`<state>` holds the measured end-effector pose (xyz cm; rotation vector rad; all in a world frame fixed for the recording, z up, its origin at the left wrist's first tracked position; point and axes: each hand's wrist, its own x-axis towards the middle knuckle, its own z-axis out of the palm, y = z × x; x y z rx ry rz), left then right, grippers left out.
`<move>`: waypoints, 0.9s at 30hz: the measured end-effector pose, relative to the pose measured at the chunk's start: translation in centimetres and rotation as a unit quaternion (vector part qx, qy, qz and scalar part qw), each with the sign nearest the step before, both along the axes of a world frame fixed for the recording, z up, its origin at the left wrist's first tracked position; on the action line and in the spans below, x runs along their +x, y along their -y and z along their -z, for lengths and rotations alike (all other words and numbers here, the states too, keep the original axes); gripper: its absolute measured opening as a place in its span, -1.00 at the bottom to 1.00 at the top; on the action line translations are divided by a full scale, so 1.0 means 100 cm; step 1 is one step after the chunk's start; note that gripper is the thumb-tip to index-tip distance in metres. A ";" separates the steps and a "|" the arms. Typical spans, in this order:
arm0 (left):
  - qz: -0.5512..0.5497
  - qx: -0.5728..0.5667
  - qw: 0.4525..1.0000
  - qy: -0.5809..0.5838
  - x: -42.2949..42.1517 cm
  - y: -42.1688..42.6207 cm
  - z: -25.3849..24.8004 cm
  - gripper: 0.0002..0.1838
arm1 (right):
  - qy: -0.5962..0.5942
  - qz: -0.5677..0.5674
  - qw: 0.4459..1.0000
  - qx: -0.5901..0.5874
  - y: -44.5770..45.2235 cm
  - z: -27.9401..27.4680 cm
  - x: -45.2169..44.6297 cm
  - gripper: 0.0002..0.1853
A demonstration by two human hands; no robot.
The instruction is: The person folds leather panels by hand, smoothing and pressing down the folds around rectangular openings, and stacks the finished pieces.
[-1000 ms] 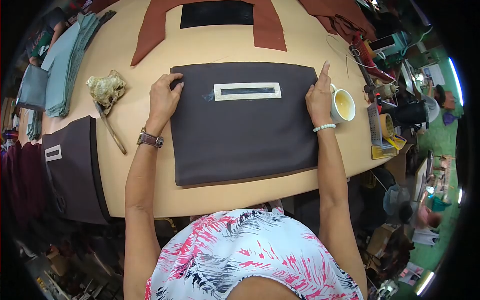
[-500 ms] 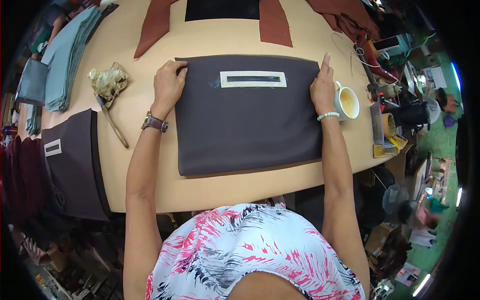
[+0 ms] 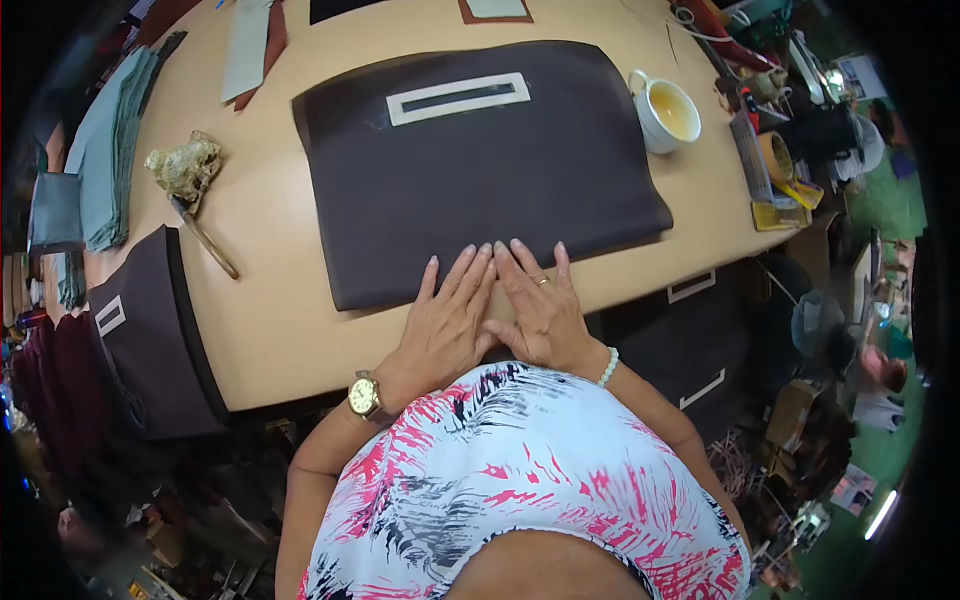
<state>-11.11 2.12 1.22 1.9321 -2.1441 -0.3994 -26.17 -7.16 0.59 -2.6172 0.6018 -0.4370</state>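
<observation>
A dark brown leather-like panel (image 3: pixel 480 190) lies on the table before me, its far corners slightly wavy. Near its far edge, a white rectangular frame (image 3: pixel 460 110) surrounds a dark slot. My left hand (image 3: pixel 450 310) rests on the panel's near edge, fingers extended and parted. Beside it, my right hand (image 3: pixel 540 310) lies palm down on the same edge, fingers also stretched out; the fingertips of both hands nearly meet. Neither hand grips anything. A white cup (image 3: pixel 655 130) of yellowish liquid stands by the panel's right side, close to it.
A stick with a lumpy, crusted yellowish head (image 3: pixel 188 165) lies left. Another dark panel (image 3: pixel 140 330) overhangs the left edge, near stacked grey-green sheets (image 3: pixel 105 170). Strips (image 3: pixel 252 50) lie at the back. A tool basket (image 3: pixel 748 165) sits at the right edge.
Both hands have left the panel's far left and right sides and come together at its near edge, fingers extended. The view has shifted, and pale pieces now show on the rust-coloured strips.
</observation>
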 end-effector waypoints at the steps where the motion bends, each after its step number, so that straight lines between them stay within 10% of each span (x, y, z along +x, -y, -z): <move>1: -0.010 -0.003 1.000 -0.006 -0.003 -0.004 0.003 -0.26 | -0.008 0.019 1.000 -0.010 -0.005 0.008 -0.009 -0.25; 13: -0.259 0.101 0.955 0.103 0.051 -0.113 -0.009 -0.36 | -0.005 0.377 0.923 -0.074 0.079 0.012 -0.103 -0.34; 18: -0.346 -0.170 0.918 0.095 0.071 -0.073 -0.007 -0.54 | 0.049 0.448 0.889 -0.078 0.094 -0.014 -0.067 -0.16; 21: -0.393 -0.149 0.905 0.064 0.075 -0.042 0.002 -0.60 | -0.060 0.471 0.876 -0.083 0.095 -0.016 -0.048 -0.11; 27: -0.434 -0.175 0.857 -0.218 0.067 -0.015 0.006 -0.73 | 0.107 0.442 0.886 0.094 0.102 -0.018 -0.044 -0.12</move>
